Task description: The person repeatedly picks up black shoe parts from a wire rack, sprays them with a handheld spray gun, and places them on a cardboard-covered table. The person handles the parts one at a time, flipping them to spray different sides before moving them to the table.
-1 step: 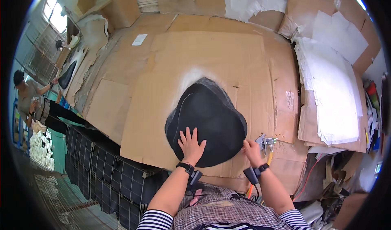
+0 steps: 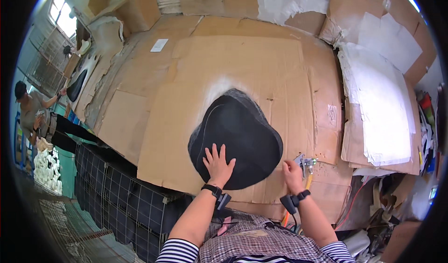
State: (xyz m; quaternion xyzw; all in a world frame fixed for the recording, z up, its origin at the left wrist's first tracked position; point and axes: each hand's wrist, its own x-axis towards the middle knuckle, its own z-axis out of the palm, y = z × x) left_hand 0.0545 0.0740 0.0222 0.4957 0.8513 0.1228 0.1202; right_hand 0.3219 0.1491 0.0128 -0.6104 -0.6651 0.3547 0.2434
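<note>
A black, rounded triangular piece [image 2: 242, 137] with a greyish rim along its upper edge lies on a cardboard sheet in front of me. My left hand [image 2: 218, 166] rests flat on its lower left part, fingers spread. My right hand [image 2: 293, 175] is just off the piece's lower right edge, its fingers curled together; whatever they hold, if anything, is hidden. Right beside those fingers lies a metal spray gun [image 2: 305, 162] with a yellow hose [image 2: 309, 183]. I cannot tell whether hand and gun touch.
White overspray marks the cardboard sheet [image 2: 186, 100] beyond the piece. A white-covered board [image 2: 380, 109] stands at right. A wire-mesh rack [image 2: 116, 188] with black pieces is at lower left. At far left another person [image 2: 35, 109] holds a similar black piece [image 2: 77, 86].
My right hand has shifted slightly right, away from the black piece's edge and closer to the spray gun. My left hand stays on the piece, which has barely moved.
</note>
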